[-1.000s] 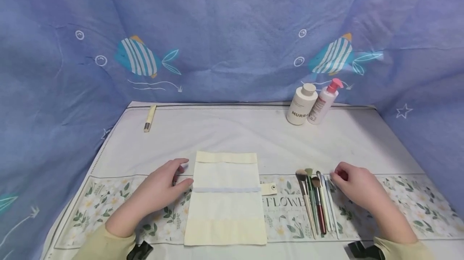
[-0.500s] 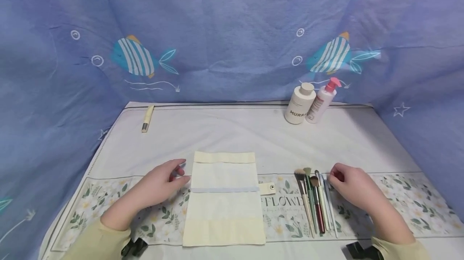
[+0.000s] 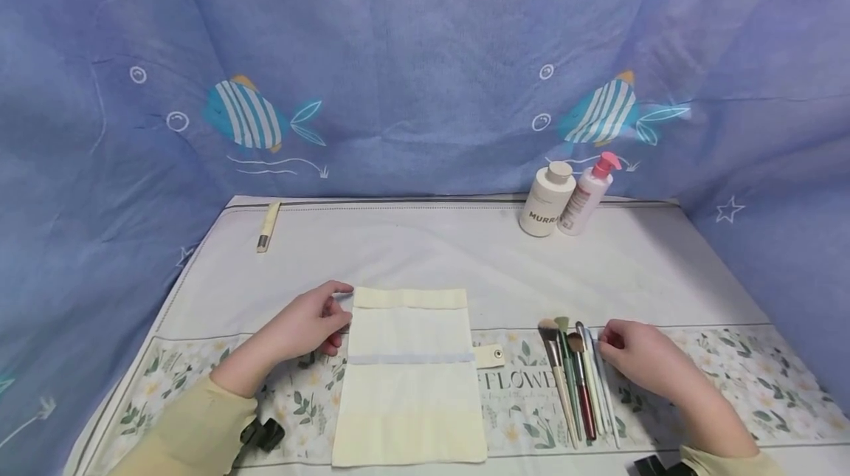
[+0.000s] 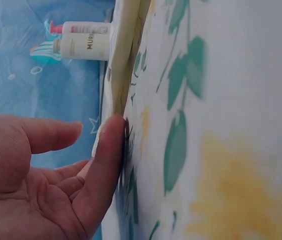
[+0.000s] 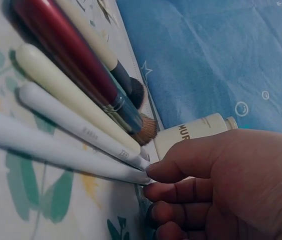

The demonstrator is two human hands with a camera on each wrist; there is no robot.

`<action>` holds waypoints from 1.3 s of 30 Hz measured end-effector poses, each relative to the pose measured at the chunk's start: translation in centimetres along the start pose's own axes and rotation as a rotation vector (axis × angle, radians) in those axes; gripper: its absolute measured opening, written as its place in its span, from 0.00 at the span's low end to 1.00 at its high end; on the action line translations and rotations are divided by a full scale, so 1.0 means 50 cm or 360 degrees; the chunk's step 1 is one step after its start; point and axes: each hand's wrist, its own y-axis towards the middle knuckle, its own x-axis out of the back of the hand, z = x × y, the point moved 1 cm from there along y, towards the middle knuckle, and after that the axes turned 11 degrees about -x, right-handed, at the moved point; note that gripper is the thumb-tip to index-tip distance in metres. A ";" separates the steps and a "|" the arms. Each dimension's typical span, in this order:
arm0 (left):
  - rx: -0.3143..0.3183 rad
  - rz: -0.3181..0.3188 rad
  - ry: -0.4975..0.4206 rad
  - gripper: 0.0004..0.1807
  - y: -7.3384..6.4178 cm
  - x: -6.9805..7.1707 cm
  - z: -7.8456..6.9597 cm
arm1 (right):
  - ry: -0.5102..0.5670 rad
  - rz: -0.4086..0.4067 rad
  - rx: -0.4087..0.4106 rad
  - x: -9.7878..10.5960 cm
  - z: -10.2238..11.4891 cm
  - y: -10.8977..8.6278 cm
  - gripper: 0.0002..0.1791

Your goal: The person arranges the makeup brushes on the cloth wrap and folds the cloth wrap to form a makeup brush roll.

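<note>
A cream fabric brush roll [image 3: 408, 395] lies unrolled with a snap tab [image 3: 489, 356] at its right side. At its upper left edge is my left hand [image 3: 307, 325], fingers loosely bent; in the left wrist view a fingertip [image 4: 113, 127] meets the cloth's edge, thumb apart. To the roll's right lies a bundle of makeup brushes [image 3: 576, 384], heads pointing away, with dark red, green, cream and white handles. Just right of their heads rests my right hand [image 3: 644, 358], loosely curled. In the right wrist view its thumb overlaps the end of a white-handled brush [image 5: 71, 152].
A white bottle [image 3: 547, 201] and a pump bottle with a pink top [image 3: 586, 199] stand at the back right. One cream stick with a grey band [image 3: 268, 229] lies at the back left. Behind the table hangs a blue fish-print curtain [image 3: 412, 70].
My left hand drew back slightly from the roll, then moved in to its upper left edge. My right hand stays beside the brushes. The head view shifted slightly.
</note>
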 end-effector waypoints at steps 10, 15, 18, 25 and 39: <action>-0.0059 0.0069 -0.0224 0.26 0.010 -0.002 0.026 | -0.0004 -0.0082 -0.0014 -0.012 0.005 -0.001 0.11; -0.0076 0.0088 -0.0263 0.24 0.008 -0.002 0.029 | -0.0023 -0.0069 -0.0064 -0.014 0.010 0.002 0.10; -0.0087 0.0084 -0.0247 0.24 0.008 -0.002 0.027 | -0.0032 -0.0071 -0.0094 -0.013 0.014 0.001 0.10; -0.0109 0.0083 -0.0217 0.24 0.010 -0.003 0.024 | -0.0101 -0.0066 -0.0125 -0.010 0.020 -0.004 0.12; -0.0094 0.0094 -0.0261 0.25 0.009 -0.004 0.024 | 0.0028 -0.0126 -0.0174 -0.020 0.016 0.004 0.14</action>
